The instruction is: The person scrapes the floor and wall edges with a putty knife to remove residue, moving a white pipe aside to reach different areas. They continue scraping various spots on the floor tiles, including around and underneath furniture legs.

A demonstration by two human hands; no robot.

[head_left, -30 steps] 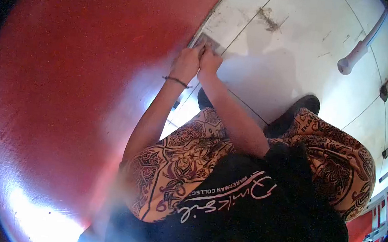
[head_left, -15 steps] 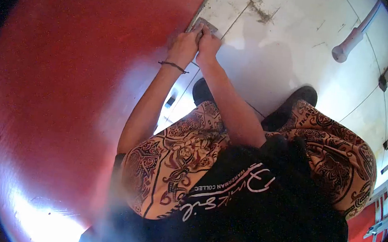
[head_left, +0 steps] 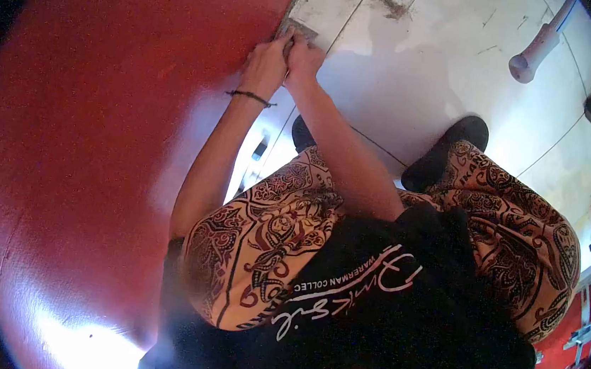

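A small grey pad [head_left: 298, 28], perhaps sandpaper or a scraper, lay flat on the white tiled floor [head_left: 420, 75], right at the line where the floor met a large red wall [head_left: 115, 131]. Both hands pressed down on it side by side. The left hand [head_left: 268, 61], with a thin dark band [head_left: 249, 97] around its wrist, sat against the red wall; its fingers were held together and curled over the near edge of the pad. The right hand [head_left: 304, 59] touched the left, fingers likewise together and bent onto the pad. Whether either hand actually gripped the pad or only pushed on it could not be told, since the knuckles hid the fingertips.

Just beyond the pad, a dark patch of grime [head_left: 391, 2] marked the floor beside a tile seam. Both forearms stretched from the lower centre up to the pad. The person squatted, knees spread, in patterned orange and dark red trousers [head_left: 268, 246], with a black shirt bearing white script [head_left: 370, 291] filling the lower frame. Two black shoes [head_left: 448, 153] rested on the floor near the knees. Well apart at upper right, a pale pipe end [head_left: 535, 55] lay on the tiles. A red and white frame [head_left: 585, 319] showed at the right edge.
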